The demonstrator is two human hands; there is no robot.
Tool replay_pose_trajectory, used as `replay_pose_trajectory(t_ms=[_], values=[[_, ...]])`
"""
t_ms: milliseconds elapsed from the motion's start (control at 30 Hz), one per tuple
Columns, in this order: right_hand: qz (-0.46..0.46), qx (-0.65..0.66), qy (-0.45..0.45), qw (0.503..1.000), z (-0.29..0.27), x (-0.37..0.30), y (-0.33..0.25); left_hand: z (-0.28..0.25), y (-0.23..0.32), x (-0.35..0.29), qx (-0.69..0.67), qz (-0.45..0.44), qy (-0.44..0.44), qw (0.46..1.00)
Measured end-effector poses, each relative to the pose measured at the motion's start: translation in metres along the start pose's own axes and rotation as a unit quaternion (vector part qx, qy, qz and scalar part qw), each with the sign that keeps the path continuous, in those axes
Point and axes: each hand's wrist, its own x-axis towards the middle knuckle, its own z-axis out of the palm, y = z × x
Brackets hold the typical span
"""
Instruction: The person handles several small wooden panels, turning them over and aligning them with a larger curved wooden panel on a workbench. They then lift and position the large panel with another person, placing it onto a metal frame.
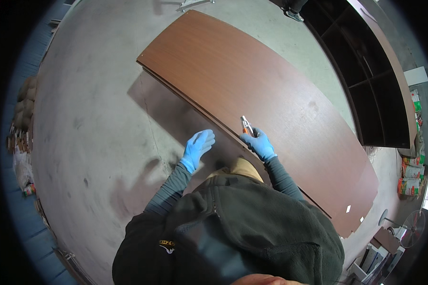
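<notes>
1. Below the fingers and far out to their left spreads the grey floor point(90, 118), scuffed and shadowed.
2. Right under the right fingers, and reaching well past them both ways, lies the brown panel point(252, 80); its long axis runs slantwise from ahead-left to behind-right, and another layer shows under its left edge.
3. Well ahead and to the right of the fingers is a dark cabinet point(357, 85) with compartments.
4. Far to the right and behind the fingers is a fan point(415, 229).
5. Far ahead of the right fingers, near the cabinet, is another person's shoe point(294, 15).
6. Nearer the panel, the right hand point(260, 143) has its fingers closed round a tool; the left hand point(197, 148), off the panel's left edge, holds its fingers extended together with nothing visible in them.
7. Pointing ahead and slightly left from the right fingers, the silver-and-orange tool point(246, 124) appears above that edge; I cannot tell whether it touches.
</notes>
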Motion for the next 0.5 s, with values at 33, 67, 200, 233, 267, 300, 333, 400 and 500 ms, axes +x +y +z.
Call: replay_pose_trajectory(t_ms=[33,67,200,233,267,300,333,400,500], values=[[-0.003,0.003,0.004,1.000,0.006,0.011,-0.004,-0.006,0.008,0.005,-0.005,0.005,0.000,1.000],[0.012,-0.002,0.013,1.000,0.011,0.021,-0.006,-0.012,0.012,0.010,-0.010,0.017,-0.001,1.000],[0.029,0.060,-0.033,0.997,0.033,0.076,-0.024,-0.047,0.037,0.044,-0.008,0.030,0.011,0.999],[0.034,0.065,-0.045,0.996,0.041,0.092,-0.031,-0.059,0.045,0.052,0.003,0.038,0.029,0.999],[0.040,0.076,-0.059,0.995,0.046,0.104,-0.037,-0.070,0.052,0.058,0.022,0.042,0.057,0.997],[0.039,0.070,-0.067,0.995,0.056,0.123,-0.048,-0.084,0.066,0.071,0.039,0.043,0.086,0.995],[0.044,0.073,-0.071,0.994,0.068,0.142,-0.062,-0.100,0.083,0.084,0.052,0.050,0.114,0.991],[0.068,0.073,-0.092,0.991,0.079,0.168,-0.077,-0.123,0.103,0.101,0.075,0.031,0.176,0.981],[0.058,0.068,-0.103,0.991,0.086,0.196,-0.095,-0.155,0.130,0.135,0.091,0.009,0.241,0.966]])
